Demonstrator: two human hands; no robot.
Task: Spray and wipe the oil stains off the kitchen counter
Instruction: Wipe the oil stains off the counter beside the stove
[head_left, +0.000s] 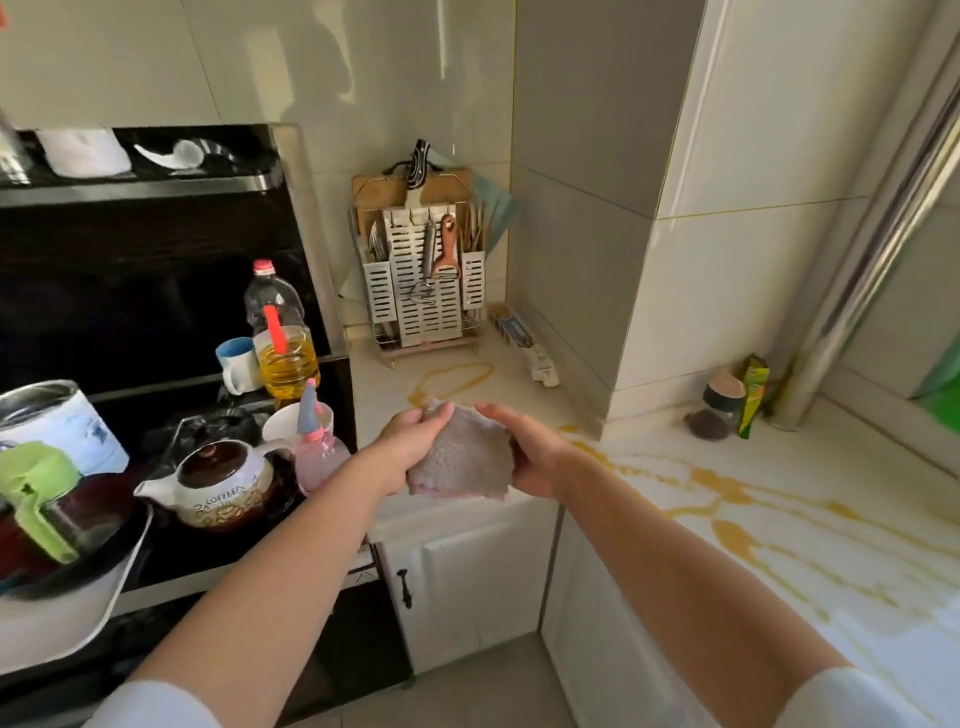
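Observation:
Both hands hold a grey-pink fluffy cloth (460, 457) in the air above the counter's front edge. My left hand (410, 441) pinches its upper left corner; my right hand (524, 452) grips its right side. The pale counter (841, 467) carries yellow oil stains: a loop (452, 376) near the utensil rack and long streaks (727, 499) running to the right. A pink spray bottle (317, 447) with a grey-blue nozzle stands to the left of my left wrist, beside the stove.
A metal utensil rack (421, 291) with a cutting board stands in the corner. A box of wrap (524, 343) lies beside it. An oil bottle (278, 332), mug (239, 364), teapot (218, 483) and pots crowd the black stove. Small jars (719, 405) sit by the pipe.

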